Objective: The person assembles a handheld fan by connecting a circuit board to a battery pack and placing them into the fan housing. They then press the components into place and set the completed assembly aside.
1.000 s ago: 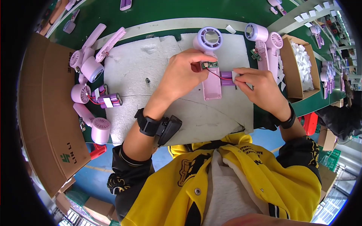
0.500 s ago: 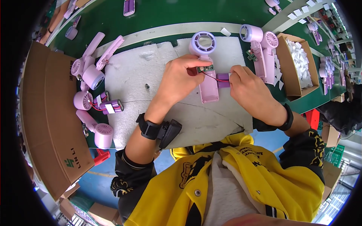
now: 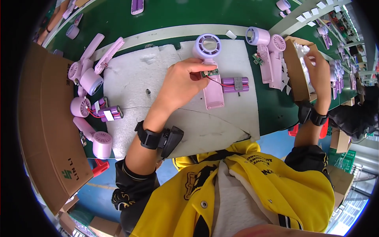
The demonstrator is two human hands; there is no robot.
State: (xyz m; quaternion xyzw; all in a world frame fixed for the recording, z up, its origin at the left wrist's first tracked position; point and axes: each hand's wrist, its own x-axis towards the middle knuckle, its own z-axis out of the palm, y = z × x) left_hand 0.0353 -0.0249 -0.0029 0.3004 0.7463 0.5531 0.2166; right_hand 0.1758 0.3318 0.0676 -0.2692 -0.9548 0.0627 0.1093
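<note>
My left hand point(image 3: 181, 81) pinches a small green circuit board point(image 3: 211, 73) at the upper part of an open pink fan handle point(image 3: 214, 94). The round fan head point(image 3: 207, 46) points away from me. A red and dark wire runs from the board to a purple two-cell battery pack point(image 3: 229, 85), which lies beside the handle with a grey patch on it. Over at the right, my right hand point(image 3: 319, 75) reaches into a cardboard box point(image 3: 297, 71) of white slips point(image 3: 303, 50). Its fingers are bent together among them; what they grip is too small to make out.
White foam board point(image 3: 134, 91) lies under the work on a green table. More pink fans point(image 3: 91, 81) and wired battery packs point(image 3: 110, 113) stand at the left, beside a tall carton point(image 3: 51, 130). Two fans point(image 3: 272, 59) and a loose circuit board point(image 3: 257, 59) are right of the foam.
My right hand has let go of the battery pack and moved right into the box of white slips. The left hand keeps its pinch on the circuit board.
</note>
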